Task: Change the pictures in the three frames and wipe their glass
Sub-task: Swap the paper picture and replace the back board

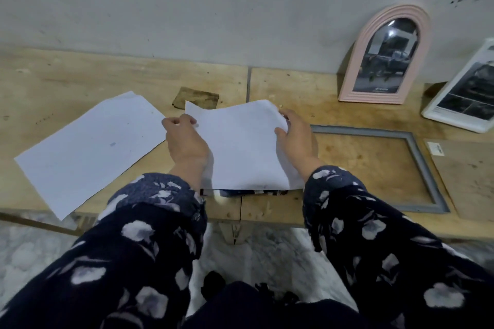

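Note:
A white sheet, blank side up, is held over the table's middle; my left hand pinches its left edge and my right hand grips its right edge. Dark printed pictures peek out from under its near edge. A second white sheet lies flat to the left. An empty grey frame lies flat on the right, the wood showing through it. A pink arched frame with a dark picture leans on the wall. A white frame with a dark picture leans at the far right.
The wooden table stands against a grey wall. A brown backing board lies right of the grey frame. A small dark brown pad sits behind the held sheet. The table's near edge runs just under my wrists.

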A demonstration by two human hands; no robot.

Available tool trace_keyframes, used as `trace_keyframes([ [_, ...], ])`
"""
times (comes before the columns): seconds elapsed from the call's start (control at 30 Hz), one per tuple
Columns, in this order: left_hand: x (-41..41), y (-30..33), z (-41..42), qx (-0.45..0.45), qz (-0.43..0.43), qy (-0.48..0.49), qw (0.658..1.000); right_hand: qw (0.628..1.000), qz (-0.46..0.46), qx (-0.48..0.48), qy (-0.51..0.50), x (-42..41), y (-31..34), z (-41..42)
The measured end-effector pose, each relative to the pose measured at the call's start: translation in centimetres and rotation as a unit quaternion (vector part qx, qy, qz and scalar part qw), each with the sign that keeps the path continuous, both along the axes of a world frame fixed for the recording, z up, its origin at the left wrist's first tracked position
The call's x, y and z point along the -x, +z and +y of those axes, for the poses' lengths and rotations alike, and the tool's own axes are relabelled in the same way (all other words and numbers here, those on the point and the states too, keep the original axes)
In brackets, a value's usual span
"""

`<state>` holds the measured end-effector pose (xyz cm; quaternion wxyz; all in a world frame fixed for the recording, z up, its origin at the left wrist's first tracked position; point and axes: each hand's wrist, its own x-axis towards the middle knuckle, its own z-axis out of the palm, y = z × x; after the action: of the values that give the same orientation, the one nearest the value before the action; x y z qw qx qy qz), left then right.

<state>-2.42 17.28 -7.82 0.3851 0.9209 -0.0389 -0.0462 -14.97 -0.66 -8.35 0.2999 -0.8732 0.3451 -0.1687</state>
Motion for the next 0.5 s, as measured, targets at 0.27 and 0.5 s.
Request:
trace_keyframes([
  [0.27, 1.8, 3.3, -6.0, -0.056, -0.048, -0.102, 0.992, 0.998, 0.014, 0.001, -0.055, 4.0, 3.6, -7.2],
  [0.5, 9.5, 2.5, -12.5, -0.066, -0.039, -0.169, 0.983, 0.997, 0.052, 0.008, -0.059, 12.1, 3.3, -13.8],
])
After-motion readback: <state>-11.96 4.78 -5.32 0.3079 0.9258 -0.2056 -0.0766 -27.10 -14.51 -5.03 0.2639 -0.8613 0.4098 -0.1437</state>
